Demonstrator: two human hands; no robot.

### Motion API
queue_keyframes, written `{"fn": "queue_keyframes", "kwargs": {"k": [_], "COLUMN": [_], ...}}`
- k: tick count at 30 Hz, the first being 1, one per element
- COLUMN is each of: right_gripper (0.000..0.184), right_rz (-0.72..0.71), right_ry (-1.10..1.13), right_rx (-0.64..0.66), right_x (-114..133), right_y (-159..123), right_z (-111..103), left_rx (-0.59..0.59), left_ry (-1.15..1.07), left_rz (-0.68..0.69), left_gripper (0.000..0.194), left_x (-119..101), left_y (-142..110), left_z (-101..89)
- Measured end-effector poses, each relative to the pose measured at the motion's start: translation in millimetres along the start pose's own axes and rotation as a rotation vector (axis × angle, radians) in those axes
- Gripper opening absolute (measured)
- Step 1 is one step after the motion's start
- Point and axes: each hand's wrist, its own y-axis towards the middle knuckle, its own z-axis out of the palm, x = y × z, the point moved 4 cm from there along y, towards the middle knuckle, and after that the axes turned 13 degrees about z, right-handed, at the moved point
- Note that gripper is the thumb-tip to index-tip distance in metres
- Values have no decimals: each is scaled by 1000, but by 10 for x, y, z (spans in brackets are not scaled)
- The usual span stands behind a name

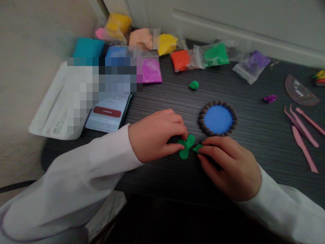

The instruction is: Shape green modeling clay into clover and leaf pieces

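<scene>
My left hand point(159, 135) pinches a cluster of rounded green clay leaves point(183, 154) low over the dark table. Between the thumb and fingers of my right hand point(230, 166) is a single small green clay leaf point(196, 148), its pointed tip turned toward the cluster. A narrow gap seems to separate the two green pieces. Just beyond my right hand lies a blue clay disc point(218, 118) ringed with dark brown clay balls point(202, 115). Farther back sits a green clay teardrop point(194, 85).
Clay packets, among them a green one point(217, 54) and a magenta one point(151, 70), line the back. A phone point(106, 117) and white tray point(48, 112) lie left. Rightward are pink modelling tools point(304, 148), a clear protractor point(301, 90) and a purple clay bit point(270, 98).
</scene>
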Motion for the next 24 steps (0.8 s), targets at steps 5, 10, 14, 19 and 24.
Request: {"fn": "queue_keyframes", "kwargs": {"k": [5,10,14,19,24], "right_gripper": [18,18,18,17,18], "right_rz": [-10,-1,1,-15,-19], "right_ry": [-17,-6,-2,-21,-32], "right_rx": [-12,-8,10,14,24], "right_x": [5,-20,-18,2,1], "right_y": [-4,-9,-11,-9,-13], "right_z": [4,-3,-6,4,23], "left_rx": [-16,17,26,40,31], "left_ry": [-9,-47,-54,-35,-24], "left_rz": [1,10,16,7,3], "left_gripper": [16,21,25,20,17], "left_x": [3,20,35,33,26], "left_y": [-3,-42,-67,-49,-35], "left_z": [-7,-23,-35,-19,-17]}}
